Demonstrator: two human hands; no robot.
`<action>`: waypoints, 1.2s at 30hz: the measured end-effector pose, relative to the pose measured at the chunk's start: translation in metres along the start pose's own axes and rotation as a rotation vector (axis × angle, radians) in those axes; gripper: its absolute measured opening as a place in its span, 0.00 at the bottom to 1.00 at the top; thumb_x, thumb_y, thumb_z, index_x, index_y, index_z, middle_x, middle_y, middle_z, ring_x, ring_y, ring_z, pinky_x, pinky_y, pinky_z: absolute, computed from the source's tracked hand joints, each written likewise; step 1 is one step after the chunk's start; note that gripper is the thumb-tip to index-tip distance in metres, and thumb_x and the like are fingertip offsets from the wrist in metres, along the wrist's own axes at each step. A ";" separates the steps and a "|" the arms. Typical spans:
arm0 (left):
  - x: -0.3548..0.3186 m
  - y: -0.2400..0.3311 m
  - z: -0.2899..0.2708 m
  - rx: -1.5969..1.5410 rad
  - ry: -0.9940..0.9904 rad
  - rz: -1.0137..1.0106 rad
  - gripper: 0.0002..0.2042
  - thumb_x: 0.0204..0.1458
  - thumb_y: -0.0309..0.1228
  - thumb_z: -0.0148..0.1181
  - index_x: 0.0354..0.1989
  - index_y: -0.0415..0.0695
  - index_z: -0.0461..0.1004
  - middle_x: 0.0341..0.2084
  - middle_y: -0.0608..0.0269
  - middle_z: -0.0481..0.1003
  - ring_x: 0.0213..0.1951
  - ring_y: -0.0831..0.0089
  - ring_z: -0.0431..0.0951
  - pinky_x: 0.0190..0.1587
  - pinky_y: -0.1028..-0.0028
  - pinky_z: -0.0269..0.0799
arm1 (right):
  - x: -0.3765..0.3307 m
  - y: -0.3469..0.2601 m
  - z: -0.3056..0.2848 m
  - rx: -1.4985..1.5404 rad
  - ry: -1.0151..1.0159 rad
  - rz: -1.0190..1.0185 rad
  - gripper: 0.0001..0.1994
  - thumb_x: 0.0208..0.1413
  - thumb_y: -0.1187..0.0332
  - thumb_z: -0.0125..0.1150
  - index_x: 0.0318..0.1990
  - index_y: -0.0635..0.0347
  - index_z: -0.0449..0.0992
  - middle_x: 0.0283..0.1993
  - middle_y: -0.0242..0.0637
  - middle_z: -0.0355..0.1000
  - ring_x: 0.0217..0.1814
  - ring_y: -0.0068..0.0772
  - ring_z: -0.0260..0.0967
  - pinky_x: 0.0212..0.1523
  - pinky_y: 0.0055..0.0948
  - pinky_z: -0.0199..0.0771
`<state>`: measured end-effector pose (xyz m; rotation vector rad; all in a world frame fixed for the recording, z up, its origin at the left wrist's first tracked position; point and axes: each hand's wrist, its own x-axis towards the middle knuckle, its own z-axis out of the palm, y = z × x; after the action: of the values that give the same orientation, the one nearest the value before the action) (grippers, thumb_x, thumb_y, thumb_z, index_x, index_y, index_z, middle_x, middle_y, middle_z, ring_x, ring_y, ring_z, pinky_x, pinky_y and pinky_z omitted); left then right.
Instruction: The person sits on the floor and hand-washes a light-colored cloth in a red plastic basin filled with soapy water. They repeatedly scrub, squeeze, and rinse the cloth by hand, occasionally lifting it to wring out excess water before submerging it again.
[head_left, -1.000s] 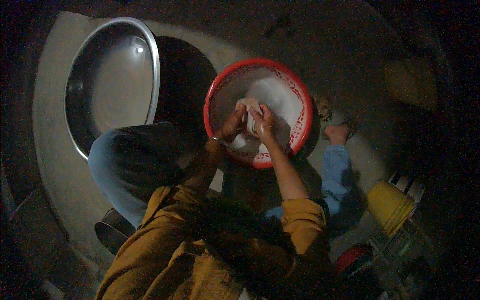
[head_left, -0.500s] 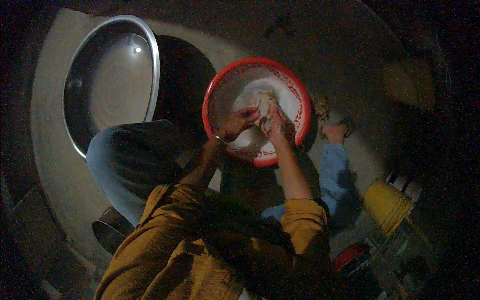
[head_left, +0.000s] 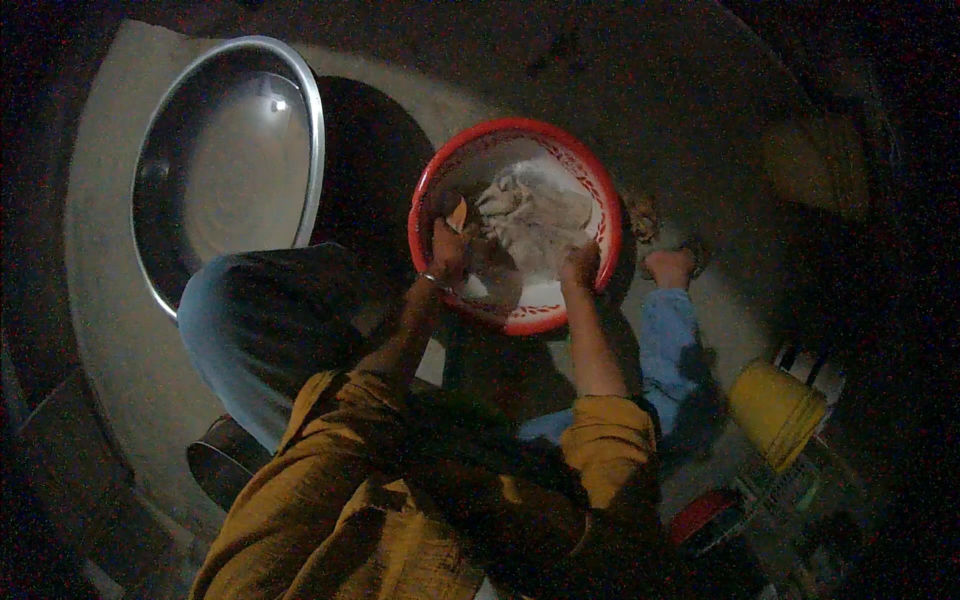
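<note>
A white enamel basin (head_left: 598, 180) with a wide red rim sits in front of me. Inside it are white powder and a pale, lumpy, dough-like mass (head_left: 545, 222) with ridges across its top. My left hand (head_left: 450, 245) is within the left side of the basin, its thumb side lit orange and its fingers apart in shadow, apart from the mass. On the right, my right hand (head_left: 579, 264) is closed at the lower right edge of the mass, close to the rim. Its fingertips are hidden, so what it grips, if anything, does not show.
A large metal basin (head_left: 318, 150) with a shiny rim stands at my left. My bent knee (head_left: 215, 310) is beside it, and my bare foot (head_left: 670, 265) rests at the right. A yellow bucket (head_left: 770, 410) and a red-rimmed container (head_left: 702, 515) are at the lower right.
My hands were together over the middle of the basin, working the pale mass. Now they have parted to the left and right sides, and the mass lies uncovered between them.
</note>
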<state>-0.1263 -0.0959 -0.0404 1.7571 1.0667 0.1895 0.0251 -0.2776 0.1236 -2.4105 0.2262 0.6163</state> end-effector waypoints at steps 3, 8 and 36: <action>0.005 -0.041 0.017 0.101 -0.080 0.089 0.24 0.53 0.39 0.56 0.53 0.36 0.63 0.46 0.49 0.71 0.45 0.58 0.73 0.46 0.63 0.69 | 0.009 -0.002 0.026 0.120 -0.057 -0.020 0.26 0.49 0.57 0.59 0.52 0.63 0.62 0.48 0.51 0.66 0.45 0.50 0.68 0.48 0.44 0.68; -0.004 -0.016 0.027 -0.281 -0.241 0.044 0.26 0.56 0.41 0.50 0.58 0.37 0.57 0.54 0.47 0.64 0.50 0.56 0.69 0.48 0.63 0.67 | 0.056 0.096 0.093 -0.003 -0.211 -0.319 0.29 0.46 0.61 0.63 0.54 0.62 0.62 0.47 0.47 0.65 0.49 0.44 0.65 0.48 0.41 0.67; -0.042 0.194 -0.043 0.354 -0.642 0.079 0.23 0.55 0.38 0.50 0.56 0.37 0.62 0.43 0.44 0.72 0.45 0.56 0.72 0.49 0.69 0.66 | 0.052 0.000 0.082 -0.130 0.001 -0.819 0.19 0.53 0.56 0.51 0.48 0.59 0.69 0.50 0.46 0.60 0.50 0.50 0.59 0.47 0.42 0.60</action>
<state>-0.0658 -0.1129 0.1531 1.9743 0.5792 -0.5174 0.0405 -0.2277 0.0418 -2.3395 -0.7867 0.2446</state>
